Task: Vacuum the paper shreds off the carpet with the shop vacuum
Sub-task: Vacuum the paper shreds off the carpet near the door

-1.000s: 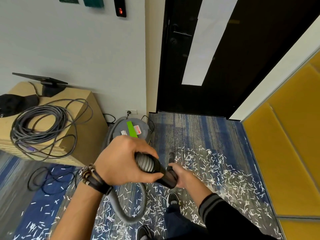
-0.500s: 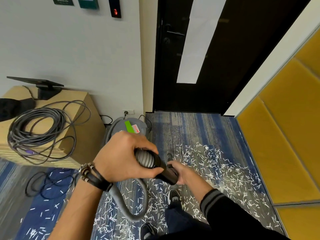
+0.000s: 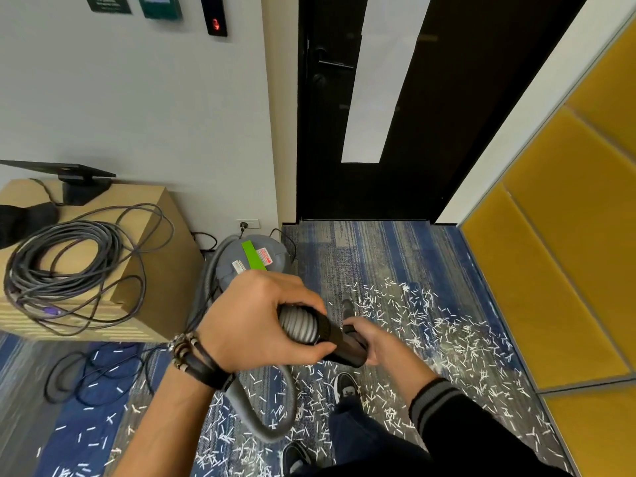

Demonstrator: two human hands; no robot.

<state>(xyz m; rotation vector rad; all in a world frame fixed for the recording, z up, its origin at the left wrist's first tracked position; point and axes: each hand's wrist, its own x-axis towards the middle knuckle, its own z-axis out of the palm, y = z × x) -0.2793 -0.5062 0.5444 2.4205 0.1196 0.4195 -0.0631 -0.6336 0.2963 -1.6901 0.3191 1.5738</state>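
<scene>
Two hands hold the vacuum's working end: the left hand (image 3: 254, 325) wraps the grey ribbed hose cuff (image 3: 298, 324), and the right hand (image 3: 377, 342) clasps the black plastic wand tube (image 3: 339, 340) just ahead of it. White paper shreds (image 3: 430, 325) litter the blue striped carpet (image 3: 395, 246), thickest on the right, up to the edge of the yellow padded wall panels (image 3: 568, 253). Bare carpet runs ahead to the black door (image 3: 430, 132). On the left, a light wooden cabinet (image 3: 144, 235) bearing a coiled grey cable (image 3: 62, 266) hems the floor, with the grey shop vacuum canister (image 3: 229, 261) beside its corner. The canister's green strip (image 3: 253, 256), its red-and-white label (image 3: 264, 257) and the dark wall signs (image 3: 108, 3) are too blurred to read
</scene>
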